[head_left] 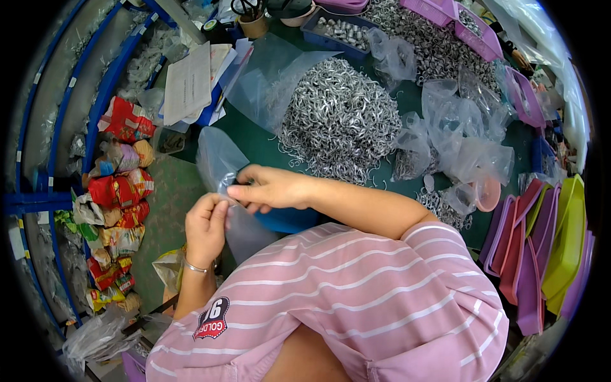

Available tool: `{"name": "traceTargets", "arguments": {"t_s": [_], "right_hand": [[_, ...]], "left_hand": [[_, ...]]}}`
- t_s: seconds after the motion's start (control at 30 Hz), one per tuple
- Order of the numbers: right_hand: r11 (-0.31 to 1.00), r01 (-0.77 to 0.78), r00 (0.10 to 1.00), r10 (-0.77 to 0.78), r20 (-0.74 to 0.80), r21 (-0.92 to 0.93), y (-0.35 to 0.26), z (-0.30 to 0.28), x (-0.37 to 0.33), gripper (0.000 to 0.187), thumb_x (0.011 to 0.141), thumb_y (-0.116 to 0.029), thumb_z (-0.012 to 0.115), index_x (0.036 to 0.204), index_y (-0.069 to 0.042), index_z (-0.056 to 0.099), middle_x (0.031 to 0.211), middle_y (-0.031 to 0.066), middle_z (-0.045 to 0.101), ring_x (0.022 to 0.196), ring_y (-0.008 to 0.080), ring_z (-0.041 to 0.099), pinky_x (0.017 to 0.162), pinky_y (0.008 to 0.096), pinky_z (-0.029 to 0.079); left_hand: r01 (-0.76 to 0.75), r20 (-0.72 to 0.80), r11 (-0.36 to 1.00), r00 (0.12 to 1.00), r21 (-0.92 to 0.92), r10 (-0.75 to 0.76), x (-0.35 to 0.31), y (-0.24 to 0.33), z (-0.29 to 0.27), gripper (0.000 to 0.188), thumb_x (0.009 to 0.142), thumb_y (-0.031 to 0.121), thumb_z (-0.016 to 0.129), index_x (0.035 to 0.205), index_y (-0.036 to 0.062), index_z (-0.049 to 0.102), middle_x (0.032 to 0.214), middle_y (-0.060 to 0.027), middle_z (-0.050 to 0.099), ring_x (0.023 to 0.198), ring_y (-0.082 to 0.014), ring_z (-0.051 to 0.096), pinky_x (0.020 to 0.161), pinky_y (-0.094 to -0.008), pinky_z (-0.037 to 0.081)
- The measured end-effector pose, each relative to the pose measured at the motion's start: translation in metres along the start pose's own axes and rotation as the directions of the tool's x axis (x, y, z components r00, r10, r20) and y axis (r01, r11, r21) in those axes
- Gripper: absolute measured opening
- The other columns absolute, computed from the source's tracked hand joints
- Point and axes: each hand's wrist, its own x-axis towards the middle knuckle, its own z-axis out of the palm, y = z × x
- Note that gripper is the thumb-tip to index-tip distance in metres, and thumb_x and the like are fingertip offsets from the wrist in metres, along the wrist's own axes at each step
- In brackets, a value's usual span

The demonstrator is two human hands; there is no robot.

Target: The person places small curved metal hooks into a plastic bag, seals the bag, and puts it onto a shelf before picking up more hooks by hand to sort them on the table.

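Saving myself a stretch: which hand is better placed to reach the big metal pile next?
Probably the right hand: it is nearer the metal pile, while the left hand is farther, pinching the plastic bag.

Blue shelving (38,202) at left, red packets (129,121) beside it, stacked papers (189,86), lime-green trays (563,245) at right

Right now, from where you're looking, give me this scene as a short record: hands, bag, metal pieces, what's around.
Left hand: pinching the bag between thumb and fingers
Right hand: fingers curled at the bag, exact grip unclear
Bag: clear plastic, gathered at the hands
Metal pieces: big silvery pile on the green table
Beyond pile: blue tray holding more metal parts
Left of pile: stacked papers
Right of pile: loose clear bags
Far right: nested trays, purple, red and yellow-green
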Motion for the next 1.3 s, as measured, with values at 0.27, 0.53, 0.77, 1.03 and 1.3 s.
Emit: {"name": "traceTargets", "arguments": {"t_s": [0.27,0.53,0.77,1.03,1.3], "right_hand": [[0.944,0.274,0.909,-0.316,-0.27,-0.182,0.021,0.002,0.001,0.03,0.082,-0.026,0.066,0.093,0.0,0.059,0.07,0.0047,0.058,0.062,0.011,0.053,0.056,0.0251,0.045],[0.868,0.463,0.856,-0.387,-0.341,0.177,0.024,-0.001,-0.015,0.024,0.081,-0.018,0.067,0.072,-0.005,0.05,0.067,0.0046,0.059,0.056,0.0077,0.055,0.047,0.0216,0.043],[0.765,0.116,0.571,-0.573,-0.588,-0.633,0.027,-0.029,-0.032,0.023,0.067,-0.006,0.067,0.078,-0.001,0.048,0.086,0.0166,0.055,0.079,0.0261,0.058,0.065,0.0356,0.046],[0.651,0.566,0.312,-0.736,-0.6,-0.505,-0.037,-0.044,-0.024,0.017,0.084,-0.006,0.054,0.1,0.0,0.054,0.098,0.015,0.057,0.091,0.0263,0.057,0.08,0.0338,0.045],[0.781,0.62,0.683,-0.583,-0.441,-0.071,-0.035,-0.048,-0.119,0.018,0.091,-0.019,0.052,0.1,-0.003,0.048,0.075,0.0036,0.054,0.064,0.01,0.052,0.058,0.0221,0.043]], "left_hand": [[-0.148,0.234,0.983,0.965,0.105,0.121,-0.014,-0.011,0.025,0.027,0.064,0.007,0.078,0.062,0.0037,0.051,0.06,0.0001,0.051,0.052,-0.0074,0.042,0.047,-0.0244,0.036],[-0.056,0.041,0.892,0.996,-0.449,0.083,0.01,-0.021,0.012,0.022,0.082,0.01,0.063,0.07,0.0062,0.045,0.07,-0.0035,0.054,0.064,-0.0087,0.048,0.063,-0.0215,0.04],[-0.32,-0.713,0.786,0.669,-0.529,-0.208,0.059,0.018,-0.056,0.024,0.092,0.025,0.051,0.078,0.0077,0.042,0.072,0.0006,0.046,0.058,-0.0075,0.042,0.053,-0.0199,0.036],[-0.821,-0.005,0.567,0.569,-0.071,0.823,0.034,0.078,0.041,0.04,0.072,0.016,0.074,0.101,0.0082,0.048,0.072,0.0002,0.043,0.061,-0.0097,0.041,0.053,-0.0219,0.036],[-0.678,-0.139,0.689,0.68,0.255,0.72,0.168,0.061,0.035,0.017,0.084,0.008,0.055,0.099,-0.0001,0.053,0.079,-0.0105,0.058,0.073,-0.02,0.059,0.06,-0.0281,0.045]]}}
